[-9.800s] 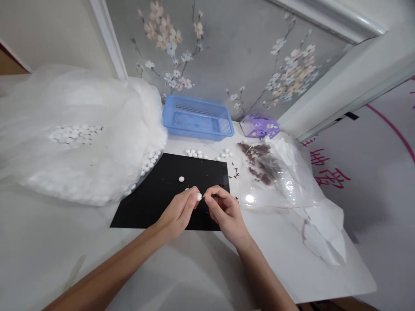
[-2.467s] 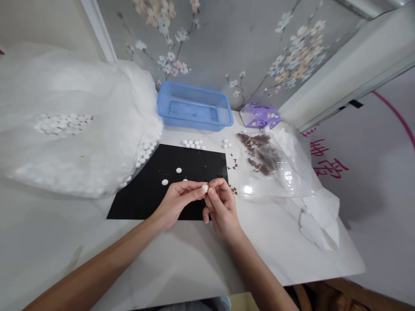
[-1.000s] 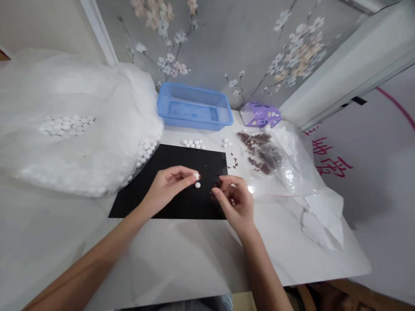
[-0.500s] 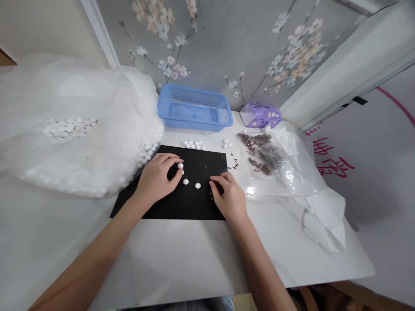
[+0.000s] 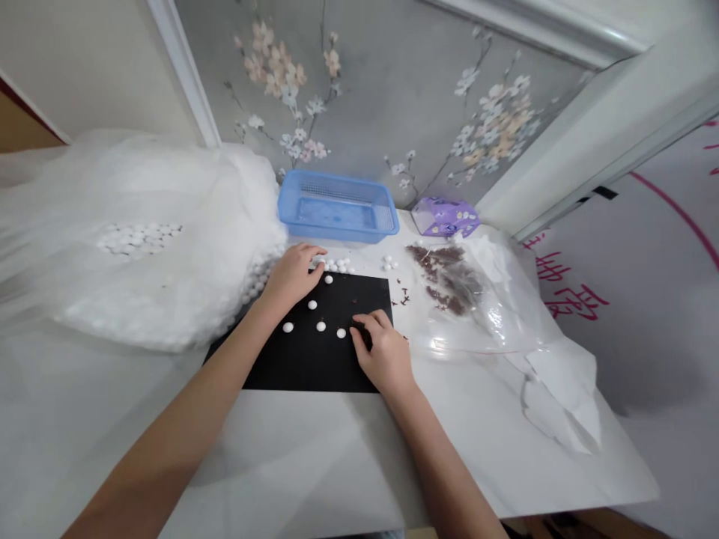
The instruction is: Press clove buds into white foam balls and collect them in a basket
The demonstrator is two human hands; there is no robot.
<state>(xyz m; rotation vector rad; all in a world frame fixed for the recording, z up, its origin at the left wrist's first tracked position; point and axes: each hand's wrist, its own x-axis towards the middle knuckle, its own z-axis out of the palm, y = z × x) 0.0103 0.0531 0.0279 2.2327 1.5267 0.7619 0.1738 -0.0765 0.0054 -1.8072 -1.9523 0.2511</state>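
Shifted L hand (image 5: 292, 281) from mid-mat to rear ball row (image 5: 340, 266) since last frame; kept R hand (image 5: 386, 352) near R side of black mat (image 5: 308, 374). Count 5 loose white balls (image 5: 341, 333) on mat; prob partway, w/ more in rear row, small cluster (image 5: 389, 263) and plastic sack (image 5: 168, 296). Can't confirm finished qty. See L hand part-open at row's L end, w/ thumb + fingers apart; can't tell if gripping. See R hand half-curled, w/ small fingertip gap, contents unclear, and nearest loose ball just to its L.
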